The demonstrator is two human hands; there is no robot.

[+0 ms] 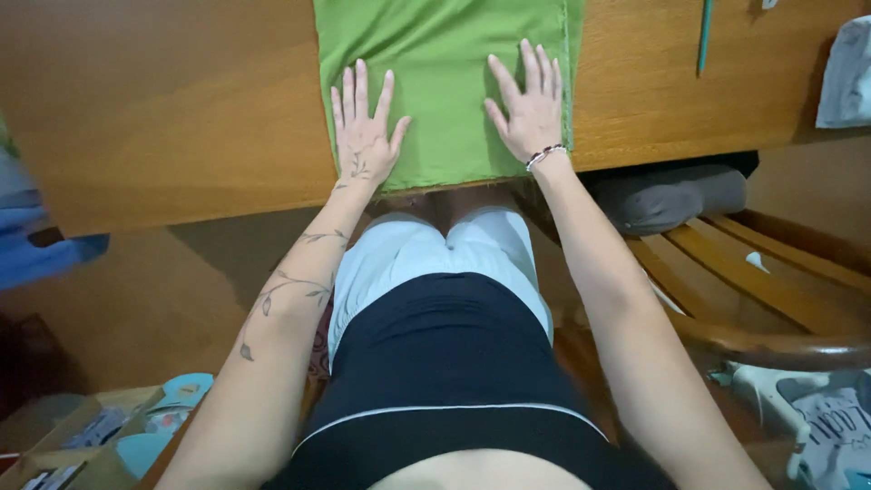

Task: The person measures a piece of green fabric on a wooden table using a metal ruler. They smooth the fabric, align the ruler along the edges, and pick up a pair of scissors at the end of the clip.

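Clearly your left hand (365, 136) and right hand (529, 113) press flat, fingers spread and gripping nothing, on the green cloth (445, 63) lying on the wooden surface (181, 100) (light, limp, likely to slide), so pinch its near edge.

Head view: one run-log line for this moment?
left hand: flat on green cloth | right hand: flat on cloth, bead bracelet | cloth: on wooden table, at near edge

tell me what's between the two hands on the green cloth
Only bare green fabric cloth lies between the left hand and the right hand; nothing rests there, as the head view shows.
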